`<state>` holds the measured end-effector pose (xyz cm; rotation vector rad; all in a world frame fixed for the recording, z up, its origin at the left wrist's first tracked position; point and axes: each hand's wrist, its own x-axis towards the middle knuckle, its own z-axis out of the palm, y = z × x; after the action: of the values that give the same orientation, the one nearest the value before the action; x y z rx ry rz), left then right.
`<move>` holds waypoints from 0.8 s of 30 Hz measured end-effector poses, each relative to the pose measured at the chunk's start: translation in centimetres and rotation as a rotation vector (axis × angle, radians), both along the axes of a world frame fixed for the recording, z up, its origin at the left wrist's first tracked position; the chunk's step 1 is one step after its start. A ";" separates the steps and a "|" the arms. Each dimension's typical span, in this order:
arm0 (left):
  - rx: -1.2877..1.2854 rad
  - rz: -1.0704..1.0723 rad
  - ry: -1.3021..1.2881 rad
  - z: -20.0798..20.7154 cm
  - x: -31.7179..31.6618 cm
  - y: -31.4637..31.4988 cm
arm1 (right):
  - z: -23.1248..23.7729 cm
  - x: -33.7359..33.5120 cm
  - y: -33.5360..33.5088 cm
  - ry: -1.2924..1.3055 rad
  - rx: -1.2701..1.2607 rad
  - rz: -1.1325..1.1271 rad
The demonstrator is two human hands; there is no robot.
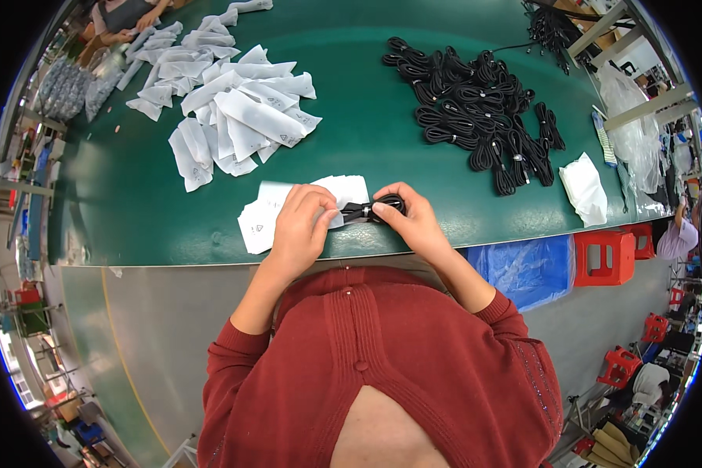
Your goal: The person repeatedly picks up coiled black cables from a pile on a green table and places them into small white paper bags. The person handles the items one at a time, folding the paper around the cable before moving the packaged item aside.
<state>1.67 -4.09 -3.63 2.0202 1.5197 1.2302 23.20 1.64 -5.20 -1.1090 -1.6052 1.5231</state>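
In front of me at the table's near edge, my right hand (413, 222) pinches a coiled black cable (370, 210) bound in the middle by a tie. The cable lies level, its left end reaching the fingers of my left hand (300, 225). That hand is closed, with thumb and fingers curled at the edge of a white bag (336, 221); the cable's end is partly hidden there. Beneath and around my left hand lie several flat white bags (259, 225) with small dark print, fanned out on the green table (351, 101).
Filled white bags (249, 117) are heaped at the left. Tied black cables (476, 109) form a pile at the right, near a white packet (583, 189). Below the right edge stand a blue lined bin (522, 269) and red stools (604, 257). Another person (125, 19) works at far left.
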 end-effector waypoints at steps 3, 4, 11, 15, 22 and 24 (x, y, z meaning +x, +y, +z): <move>0.045 -0.009 0.069 1.1 0.2 0.2 | 0.1 -0.6 -0.6 0.073 0.024 0.048; 0.029 0.004 0.061 1.4 0.1 0.3 | 0.0 -0.7 -0.7 0.071 0.177 0.072; -0.177 -0.048 -0.300 3.2 -0.9 1.3 | 2.0 -2.3 -0.4 0.211 0.560 0.078; -0.310 -0.173 -0.827 3.5 -3.3 3.6 | 3.0 -2.2 0.9 0.185 0.637 -0.040; -0.164 -0.104 -0.921 6.8 -8.1 8.4 | 1.1 4.5 8.6 -0.849 1.028 -0.458; -0.142 -0.086 -0.887 7.7 -7.6 8.5 | -0.7 6.8 9.7 -1.044 1.042 -0.411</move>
<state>-5.95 4.43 4.07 1.1509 1.0154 1.6095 29.98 11.29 -5.90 -1.4662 -2.1519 -0.3553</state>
